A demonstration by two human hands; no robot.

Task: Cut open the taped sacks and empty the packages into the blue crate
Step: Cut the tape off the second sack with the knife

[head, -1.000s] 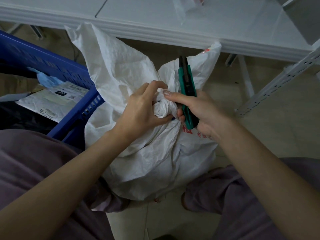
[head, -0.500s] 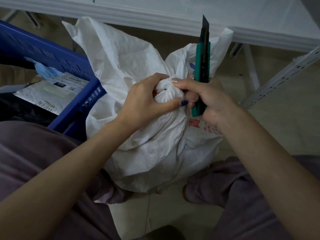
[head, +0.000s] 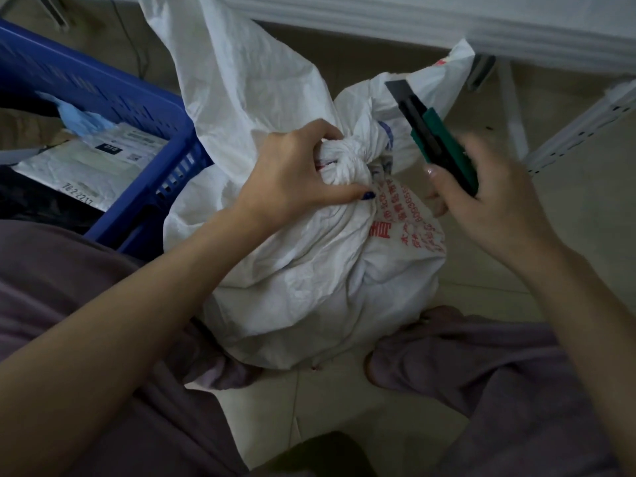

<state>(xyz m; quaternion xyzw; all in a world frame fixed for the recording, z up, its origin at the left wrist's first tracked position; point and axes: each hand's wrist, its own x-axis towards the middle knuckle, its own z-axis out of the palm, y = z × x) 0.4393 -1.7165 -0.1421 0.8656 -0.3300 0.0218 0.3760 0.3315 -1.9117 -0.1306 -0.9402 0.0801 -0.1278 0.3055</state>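
Observation:
A white woven sack [head: 309,277] with red print stands on the floor between my knees, its neck tied in a knot [head: 347,160]. My left hand [head: 292,177] grips the knot from the left. My right hand [head: 492,201] holds a green utility knife [head: 437,139] to the right of the knot, a little apart from the sack, its dark blade extended and pointing up and left. The blue crate [head: 113,98] stands at the left, beside the sack, with packages [head: 93,160] inside.
A white table edge [head: 413,18] runs across the top, with a white slotted metal leg [head: 578,125] slanting at the right. Tiled floor [head: 344,407] lies below the sack. My knees in purple-grey trousers flank it.
My right hand has pulled away from the knot to the right, and the knife has tilted from upright to leaning up-left. My left hand has kept its grip on the knot.

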